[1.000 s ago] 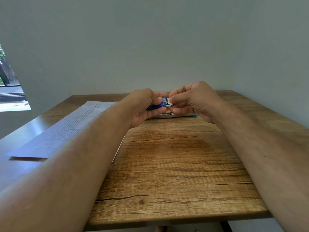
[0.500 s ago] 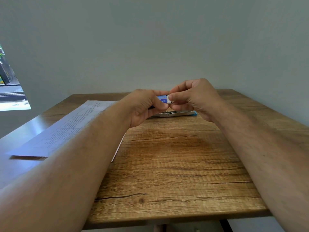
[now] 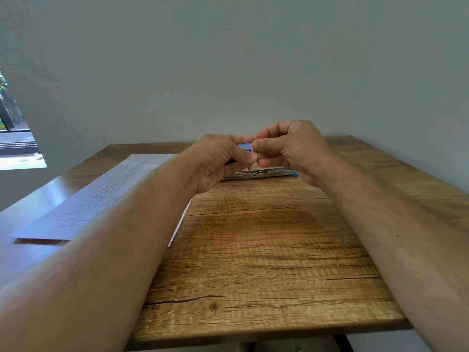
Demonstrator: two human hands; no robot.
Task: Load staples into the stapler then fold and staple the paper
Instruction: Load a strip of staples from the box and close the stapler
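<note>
Both hands meet above the far middle of the wooden table (image 3: 266, 250). My left hand (image 3: 218, 161) is closed around a small blue staple box (image 3: 245, 147), of which only a sliver shows between the fingers. My right hand (image 3: 291, 148) pinches at the box's right end with thumb and forefinger; what sits between them is too small to tell. Just behind and below the hands lies the stapler (image 3: 264, 173), opened flat, its metal rail showing and a blue tip at its right end. A printed sheet of paper (image 3: 101, 199) lies flat on the left, partly under my left forearm.
A plain wall stands right behind the table's far edge. A bright window opening (image 3: 15, 143) is at the far left. The table's near edge runs across the bottom of the view, with bare wood between my forearms.
Both hands have risen slightly and drawn closer together around the staple box. Less of the blue box shows now. The stapler and paper have not moved.
</note>
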